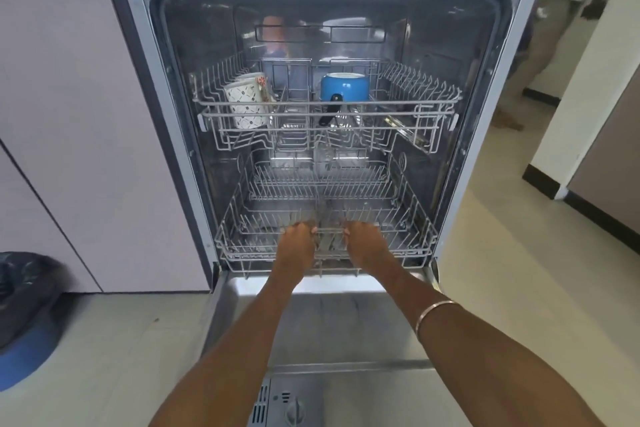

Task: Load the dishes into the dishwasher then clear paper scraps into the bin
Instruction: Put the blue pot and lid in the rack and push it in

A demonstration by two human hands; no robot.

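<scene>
The dishwasher stands open, its door (346, 322) folded down flat in front of me. My left hand (296, 243) and my right hand (363, 243) both grip the front middle of the lower rack (412, 236), fingers curled over its wire rim. That rack holds no dishes that I can see. The upper rack (433, 104) is slid partway out. In it, patterned white mugs (247, 104) lie on the left, a blue pot (343, 88) with a black handle sits upside down in the middle, and a glass lid (403, 132) leans at the right.
A bin (24, 308) lined with a black bag and with a blue base stands on the floor at the far left. Pale cabinet doors (69, 114) flank the dishwasher on the left. Another person (554, 28) stands at the back right, beside a wall corner (561, 149).
</scene>
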